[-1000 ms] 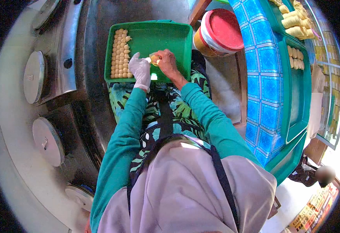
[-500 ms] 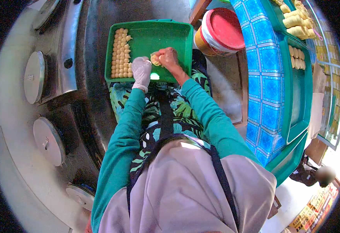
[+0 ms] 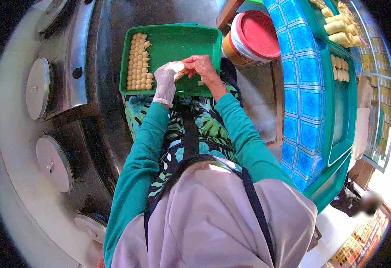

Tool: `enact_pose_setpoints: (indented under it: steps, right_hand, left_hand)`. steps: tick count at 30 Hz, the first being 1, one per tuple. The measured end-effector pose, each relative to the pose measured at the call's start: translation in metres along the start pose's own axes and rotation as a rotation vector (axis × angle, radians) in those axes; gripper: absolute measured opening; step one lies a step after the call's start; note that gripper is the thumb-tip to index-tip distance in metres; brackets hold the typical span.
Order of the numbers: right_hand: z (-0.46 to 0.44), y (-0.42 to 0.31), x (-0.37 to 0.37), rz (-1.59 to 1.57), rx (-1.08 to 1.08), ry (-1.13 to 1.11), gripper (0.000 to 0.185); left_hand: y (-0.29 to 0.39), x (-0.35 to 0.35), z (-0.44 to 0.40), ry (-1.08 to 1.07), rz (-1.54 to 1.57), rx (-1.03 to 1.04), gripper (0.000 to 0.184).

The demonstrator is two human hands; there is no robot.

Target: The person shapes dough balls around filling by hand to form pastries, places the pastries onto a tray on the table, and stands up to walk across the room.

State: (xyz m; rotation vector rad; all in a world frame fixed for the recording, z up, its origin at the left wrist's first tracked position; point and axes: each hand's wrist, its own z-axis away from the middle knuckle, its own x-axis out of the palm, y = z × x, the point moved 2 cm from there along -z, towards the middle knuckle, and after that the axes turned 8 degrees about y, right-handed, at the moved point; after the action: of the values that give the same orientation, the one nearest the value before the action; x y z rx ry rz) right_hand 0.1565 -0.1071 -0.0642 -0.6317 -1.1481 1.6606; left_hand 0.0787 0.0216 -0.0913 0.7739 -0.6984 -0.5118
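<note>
A green tray (image 3: 182,40) rests on the lap, with rows of small pale dough balls (image 3: 137,67) along its left side. Over the tray's near half, my gloved left hand (image 3: 165,79) is closed, its fingertips meeting those of my right hand. My bare right hand (image 3: 200,68) has its fingers bent together around something pale, partly hidden between the hands, that looks like dough. A small pale bit (image 3: 200,83) shows below my right hand.
A bucket with a red lid (image 3: 259,33) stands beyond the tray to the right. A table with a blue checked cloth (image 3: 299,89) bears another green tray (image 3: 341,111) with dough pieces. Round metal lids (image 3: 54,163) line the left side. A person (image 3: 349,201) is at the lower right.
My right hand has moved from beside my left hand to meet its fingertips. My left hand has turned toward the right. The dough balls in the tray look unchanged.
</note>
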Motion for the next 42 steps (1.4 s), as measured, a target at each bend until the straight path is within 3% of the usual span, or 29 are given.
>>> enact_pose_setpoints:
  steps: [2,5,7,9,10,12,13,16,18,20,21,23,26,28,30,31,33,34,36,41,42]
  right_hand:
    - [0.004,-0.006,0.0,0.029,-0.013,-0.04,0.02]
    - [0.016,-0.019,-0.005,0.064,-0.025,-0.103,0.023]
    - [0.019,-0.023,-0.003,0.07,-0.031,-0.131,0.023]
    - [0.02,-0.03,-0.008,0.291,-0.215,0.184,0.022]
    - [0.021,-0.03,-0.009,0.292,-0.213,0.183,0.022]
    - [0.02,-0.031,-0.01,0.049,-0.06,-0.102,0.022]
    - [0.014,-0.021,-0.012,-0.019,0.037,-0.218,0.021]
    - [0.007,-0.006,-0.011,-0.026,0.04,-0.147,0.018]
    - [0.007,0.004,-0.004,0.016,-0.004,-0.114,0.016]
    - [0.006,0.015,0.003,0.317,-0.46,0.037,0.013]
    - [0.01,0.014,0.008,0.317,-0.457,0.038,0.013]
    - [0.034,-0.003,0.019,0.803,-1.037,0.246,0.006]
    - [0.06,-0.013,0.022,1.091,-1.0,0.202,0.003]
    - [0.07,-0.017,0.018,1.095,-0.958,0.188,0.008]
    - [0.081,-0.03,0.008,0.828,-1.086,0.307,0.021]
    - [0.083,-0.033,0.005,0.83,-1.088,0.306,0.021]
    - [0.083,-0.028,-0.008,0.264,-0.531,0.359,0.024]
    - [0.08,-0.026,-0.011,0.263,-0.533,0.366,0.024]
    - [0.071,-0.01,-0.013,-0.324,0.09,0.07,0.022]
    - [0.071,-0.001,-0.009,-0.276,-0.004,0.023,0.019]
    - [0.075,-0.008,-0.007,-0.068,-0.264,0.068,0.018]
  left_hand:
    - [-0.005,-0.004,-0.002,-0.051,-0.005,0.106,0.03]
    - [0.004,-0.002,0.004,-0.043,0.056,-0.035,0.038]
    - [0.013,0.002,0.013,-0.068,0.077,-0.016,0.042]
    - [0.023,0.007,0.024,-0.106,0.081,-0.026,0.048]
    - [0.024,0.007,0.025,-0.105,0.082,-0.027,0.048]
    - [0.026,0.008,0.027,-0.104,0.122,-0.112,0.051]
    - [0.025,0.006,0.025,-0.107,0.123,-0.11,0.051]
    - [0.025,0.0,0.024,-0.11,-0.013,-0.036,0.046]
    - [0.023,-0.005,0.027,0.009,-0.132,0.164,0.032]
    - [0.018,-0.008,0.026,0.042,-0.092,0.123,0.029]
    - [0.013,-0.008,0.024,0.067,-0.048,0.081,0.027]
    - [0.001,-0.01,0.015,0.044,0.119,-0.033,0.022]
    - [-0.006,-0.01,0.014,-0.046,0.179,-0.034,0.021]
    - [-0.004,-0.012,0.018,-0.087,0.167,-0.094,0.02]
    - [0.003,-0.006,0.03,-0.216,-0.158,0.178,0.019]
    - [0.013,0.001,0.038,-0.215,-0.155,0.179,0.019]
    - [0.026,0.013,0.056,-0.164,0.146,-0.159,0.023]
    - [0.029,0.017,0.06,-0.171,0.144,-0.161,0.023]
    - [0.033,0.024,0.068,-0.197,0.151,-0.224,0.027]
    - [0.041,0.019,0.079,-0.201,0.022,-0.157,0.036]
    - [0.042,0.016,0.08,-0.181,-0.05,-0.134,0.04]
